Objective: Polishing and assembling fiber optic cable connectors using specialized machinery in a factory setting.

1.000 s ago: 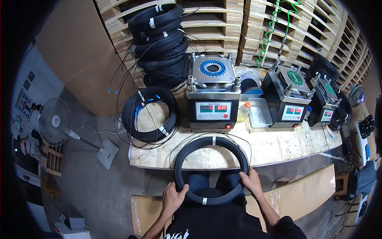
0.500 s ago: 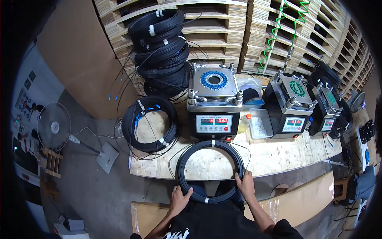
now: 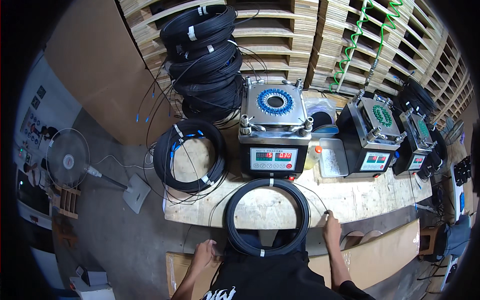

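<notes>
Right hand (image 3: pixel 332 231): shifted off black cable coil (image 3: pixel 303 216) since half a second ago, now pinched on loose cable end (image 3: pixel 328 212). Left hand (image 3: pixel 203 253): also withdrawn, beside coil, grip impossible to tell. Coil location: across bench (image 3: pixel 370 197) front edge. Meaning: handling apparently transferred to cable end.

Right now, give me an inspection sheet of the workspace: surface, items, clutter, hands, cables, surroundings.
Surface: pale wooden tabletop, bearing three black-and-silver machines.
Items handled: round black cable coil with white bands, extending past the tabletop's near edge.
Clutter: clear plastic tray of white bits beside an orange-capped bottle.
Hands: right hand pinches the coil's thin loose end; left hand is off the coil, its grip unclear.
Cables: thin black strands with blue tips trail from stacked black coils; green spiral hoses hang behind.
Surroundings: pale wooden pallets behind, pedestal fan at left.
</notes>
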A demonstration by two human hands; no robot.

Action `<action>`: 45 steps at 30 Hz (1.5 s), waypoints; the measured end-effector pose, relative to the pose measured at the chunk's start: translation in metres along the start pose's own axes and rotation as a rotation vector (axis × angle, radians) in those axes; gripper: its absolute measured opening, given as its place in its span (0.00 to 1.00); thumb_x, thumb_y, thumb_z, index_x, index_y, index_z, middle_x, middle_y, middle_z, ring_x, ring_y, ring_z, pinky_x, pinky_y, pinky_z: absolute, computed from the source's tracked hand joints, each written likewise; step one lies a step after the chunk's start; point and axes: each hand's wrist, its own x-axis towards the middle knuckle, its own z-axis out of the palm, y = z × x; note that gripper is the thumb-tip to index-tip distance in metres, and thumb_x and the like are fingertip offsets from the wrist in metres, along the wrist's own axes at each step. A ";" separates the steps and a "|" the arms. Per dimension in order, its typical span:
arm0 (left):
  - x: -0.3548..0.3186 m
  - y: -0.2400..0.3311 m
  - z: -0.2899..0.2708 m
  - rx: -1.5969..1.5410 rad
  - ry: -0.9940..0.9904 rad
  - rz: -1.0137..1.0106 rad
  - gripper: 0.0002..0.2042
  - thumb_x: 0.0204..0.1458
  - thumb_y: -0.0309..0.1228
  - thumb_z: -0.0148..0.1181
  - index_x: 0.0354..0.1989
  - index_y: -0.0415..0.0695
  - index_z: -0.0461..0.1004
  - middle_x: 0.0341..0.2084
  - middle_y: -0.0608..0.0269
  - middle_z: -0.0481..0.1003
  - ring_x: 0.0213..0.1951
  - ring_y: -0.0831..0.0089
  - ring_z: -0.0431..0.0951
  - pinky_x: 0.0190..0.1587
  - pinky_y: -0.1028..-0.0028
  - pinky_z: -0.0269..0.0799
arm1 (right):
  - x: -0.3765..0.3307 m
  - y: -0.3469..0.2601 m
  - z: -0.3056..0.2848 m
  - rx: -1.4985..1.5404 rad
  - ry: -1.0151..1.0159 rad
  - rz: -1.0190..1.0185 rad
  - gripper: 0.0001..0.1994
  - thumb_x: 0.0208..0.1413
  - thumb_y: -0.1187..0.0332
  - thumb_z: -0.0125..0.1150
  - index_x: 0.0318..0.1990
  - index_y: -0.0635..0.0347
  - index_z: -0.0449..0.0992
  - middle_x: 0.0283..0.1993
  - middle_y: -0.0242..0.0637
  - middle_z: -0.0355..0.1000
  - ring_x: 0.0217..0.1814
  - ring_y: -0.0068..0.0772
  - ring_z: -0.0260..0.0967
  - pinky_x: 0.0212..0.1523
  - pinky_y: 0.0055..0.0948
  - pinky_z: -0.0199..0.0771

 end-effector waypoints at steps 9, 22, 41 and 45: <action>-0.009 0.010 -0.024 -0.096 -0.153 -0.136 0.19 0.69 0.31 0.45 0.68 0.51 0.66 0.14 0.61 0.72 0.16 0.73 0.72 0.24 0.70 0.71 | 0.017 0.007 -0.034 0.270 0.177 -0.509 0.34 0.62 0.76 0.50 0.74 0.34 0.56 0.34 0.54 0.75 0.32 0.61 0.73 0.34 0.54 0.69; -0.001 0.031 -0.032 0.280 -0.075 0.033 0.26 0.68 0.29 0.46 0.74 0.61 0.56 0.16 0.54 0.73 0.20 0.62 0.77 0.30 0.62 0.74 | 0.036 0.015 -0.018 -0.081 -0.096 -0.256 0.30 0.61 0.73 0.47 0.70 0.33 0.62 0.33 0.54 0.75 0.36 0.63 0.75 0.37 0.55 0.75; 0.282 0.396 -0.112 -0.182 -0.147 0.649 0.19 0.67 0.39 0.54 0.60 0.42 0.71 0.30 0.64 0.78 0.32 0.79 0.74 0.39 0.75 0.72 | 0.321 -0.238 -0.154 0.714 0.205 -0.701 0.23 0.65 0.54 0.59 0.44 0.74 0.80 0.25 0.30 0.71 0.26 0.20 0.61 0.27 0.30 0.63; 0.280 0.402 -0.103 -0.249 -0.181 0.597 0.19 0.62 0.30 0.59 0.61 0.44 0.70 0.27 0.67 0.77 0.32 0.83 0.72 0.39 0.77 0.68 | 0.322 -0.263 -0.143 0.846 0.178 -0.479 0.20 0.57 0.58 0.69 0.23 0.67 0.75 0.20 0.29 0.69 0.22 0.19 0.59 0.21 0.31 0.60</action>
